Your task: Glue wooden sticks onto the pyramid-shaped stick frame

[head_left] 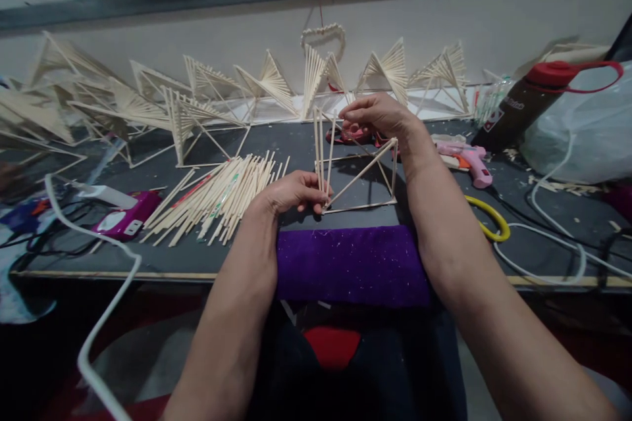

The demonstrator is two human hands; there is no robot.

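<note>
A small frame of thin wooden sticks (363, 174) stands on the dark table in front of me, with several uprights at its left side. My left hand (302, 192) pinches the foot of an upright wooden stick (320, 154) at the frame's near left corner. Above the frame, my right hand (378, 113) has its fingers bent together beside the tops of the uprights; whether a stick is between the fingertips is hard to make out. A purple cloth pad (353, 266) lies at the table edge under my wrists.
Loose sticks (222, 200) lie in a pile at left, near a magenta power block (127, 216). Finished twisted stick frames (274, 85) line the wall. At right are a pink glue gun (469, 159), yellow ring (491, 218), dark bottle (523, 102) and white cable (548, 230).
</note>
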